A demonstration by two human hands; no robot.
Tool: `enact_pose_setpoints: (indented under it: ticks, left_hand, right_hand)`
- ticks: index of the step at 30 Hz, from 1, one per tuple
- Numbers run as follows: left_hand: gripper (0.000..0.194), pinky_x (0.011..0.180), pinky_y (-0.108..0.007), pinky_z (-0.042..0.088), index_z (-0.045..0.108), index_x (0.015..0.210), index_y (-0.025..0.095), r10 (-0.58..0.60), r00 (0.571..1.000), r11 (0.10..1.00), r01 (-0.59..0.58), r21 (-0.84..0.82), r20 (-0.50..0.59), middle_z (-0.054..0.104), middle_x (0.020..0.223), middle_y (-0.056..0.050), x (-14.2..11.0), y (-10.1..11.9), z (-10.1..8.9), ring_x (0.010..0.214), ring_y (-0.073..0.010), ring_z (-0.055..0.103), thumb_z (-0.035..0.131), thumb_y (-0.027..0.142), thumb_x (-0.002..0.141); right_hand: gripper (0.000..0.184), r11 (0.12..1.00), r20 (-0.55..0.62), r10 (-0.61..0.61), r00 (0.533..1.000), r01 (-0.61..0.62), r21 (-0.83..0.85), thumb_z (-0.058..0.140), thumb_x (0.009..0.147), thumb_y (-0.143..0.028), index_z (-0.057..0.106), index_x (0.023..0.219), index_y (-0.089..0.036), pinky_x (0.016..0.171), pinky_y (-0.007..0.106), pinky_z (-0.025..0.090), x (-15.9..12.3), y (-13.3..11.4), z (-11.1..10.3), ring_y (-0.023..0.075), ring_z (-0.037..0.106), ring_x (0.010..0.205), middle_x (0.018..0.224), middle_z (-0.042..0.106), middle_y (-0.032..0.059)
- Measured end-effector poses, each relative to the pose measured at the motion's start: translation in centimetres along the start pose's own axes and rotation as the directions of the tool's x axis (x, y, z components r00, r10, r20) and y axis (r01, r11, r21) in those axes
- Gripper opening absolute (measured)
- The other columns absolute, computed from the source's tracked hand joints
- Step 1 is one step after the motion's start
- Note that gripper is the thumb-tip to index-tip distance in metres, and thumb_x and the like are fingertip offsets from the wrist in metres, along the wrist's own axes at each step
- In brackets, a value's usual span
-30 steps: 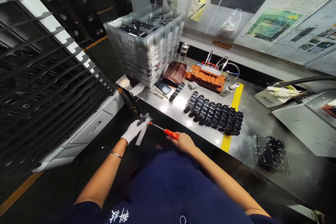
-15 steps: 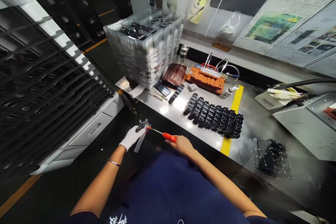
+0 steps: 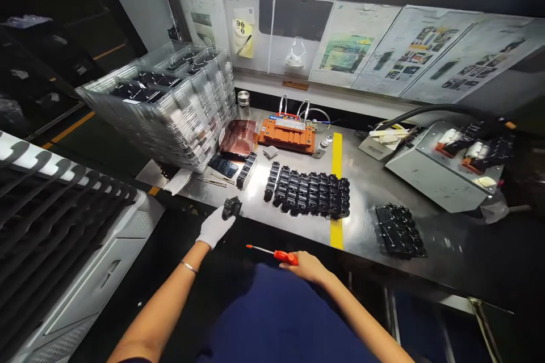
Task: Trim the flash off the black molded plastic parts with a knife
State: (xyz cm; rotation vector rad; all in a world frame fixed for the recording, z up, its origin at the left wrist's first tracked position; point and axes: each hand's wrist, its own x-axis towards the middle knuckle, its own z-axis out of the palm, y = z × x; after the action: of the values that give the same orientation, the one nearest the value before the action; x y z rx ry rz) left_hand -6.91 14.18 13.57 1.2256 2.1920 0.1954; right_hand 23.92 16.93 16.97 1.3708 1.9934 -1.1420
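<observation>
Left hand (image 3: 216,228) clamps its fingers on a black part (image 3: 231,207) near the worktop's (image 3: 361,212) front edge. Right hand (image 3: 310,267) grips the red tool (image 3: 286,257), likely for control.

Your left hand (image 3: 216,228) wears a white glove, reaching far and slightly right, fingers closed in a grip at the far end. Metal band on your left wrist (image 3: 189,266); bare left forearm (image 3: 164,300) slants in from the near left. Your right hand (image 3: 310,266) is bare, knuckles up, fingers curled in a grip and directed left. Bare right forearm (image 3: 360,312) slants in from the near right. Hands well apart, left one farther out than the right. Dark blue clothing covers your torso (image 3: 272,317) between both arms.
</observation>
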Motion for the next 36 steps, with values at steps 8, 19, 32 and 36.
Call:
enact_pose_setpoints:
  ticks: [8,19,32,36]
  left_hand:
    - [0.046,0.088,-0.036,0.043,0.053,0.124,0.016,0.082,0.990,0.997,-0.081,0.010,-0.113,0.063,0.120,-0.017,12.7,15.9,1.5,0.108,-0.0286,0.060,0.052,0.037,0.083]
    - [0.048,0.088,-0.046,0.044,0.043,0.127,0.010,-0.082,0.974,0.996,0.086,0.008,-0.209,0.056,0.121,-0.025,14.8,14.9,0.1,0.110,-0.0364,0.058,0.050,0.036,0.087]
    - [0.056,0.095,-0.037,0.046,0.049,0.128,0.020,-0.198,0.979,0.835,0.188,-0.517,0.036,0.063,0.122,-0.014,-0.2,0.1,3.3,0.112,-0.0261,0.060,0.067,0.032,0.076]
    - [0.039,0.080,-0.037,0.056,0.064,0.107,0.012,-0.233,0.951,0.637,0.306,-0.707,0.202,0.072,0.100,-0.014,-5.6,-7.2,3.1,0.091,-0.0250,0.069,0.062,0.040,0.080]
  right_hand:
    - [0.031,0.977,-0.016,0.079,0.997,-0.075,0.200,0.054,0.081,-0.052,0.068,0.084,-0.025,0.060,0.025,0.039,-0.9,4.3,-2.1,0.0254,0.068,0.084,0.086,0.073,0.0048]
    - [0.033,0.967,-0.048,0.102,0.994,-0.088,0.238,0.053,0.081,-0.054,0.068,0.085,-0.024,0.063,0.026,0.040,-1.3,6.7,-3.7,0.0258,0.068,0.084,0.086,0.072,0.0047]
    - [0.039,0.993,0.003,-0.119,0.993,0.119,-0.008,0.055,0.081,-0.056,0.067,0.081,-0.019,0.056,0.023,0.035,0.5,-1.3,-0.9,0.0194,0.064,0.072,0.080,0.069,0.0055]
    - [0.042,0.956,0.076,-0.259,0.963,0.267,-0.120,0.056,0.080,-0.057,0.066,0.070,-0.017,0.053,0.023,0.032,0.7,-4.6,0.3,0.0160,0.058,0.062,0.068,0.064,0.0045]
